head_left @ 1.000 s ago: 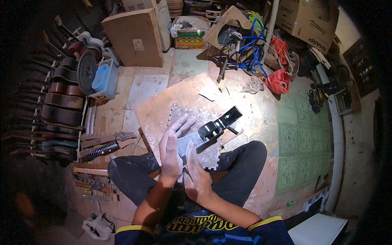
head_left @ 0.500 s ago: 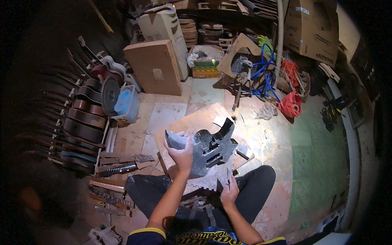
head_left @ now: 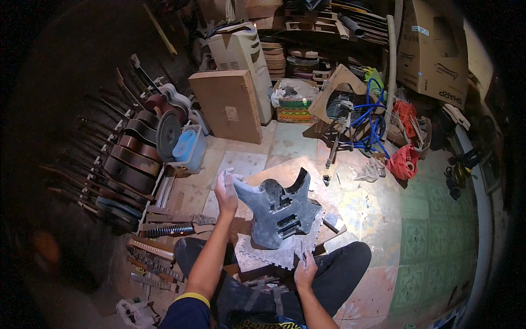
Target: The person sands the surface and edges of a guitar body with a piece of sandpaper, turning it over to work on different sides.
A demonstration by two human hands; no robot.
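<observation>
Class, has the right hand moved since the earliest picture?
Yes, rightward: judged against the foam mat, the right hand was left of its near corner and is now right of it.

Dust-whitened bare left hand (head_left: 226, 196) raised, bare left forearm (head_left: 210, 257) stretched forward; bare right hand (head_left: 306, 270) lower, apparently curled

Gtr body (head_left: 267, 218) now face-up, was edge-on; R grip (head_left: 306, 268) off it.

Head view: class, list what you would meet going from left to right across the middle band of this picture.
Row of guitars → left hand → grey-black electric guitar body → red plastic bag → black-and-yellow bundle.
</observation>
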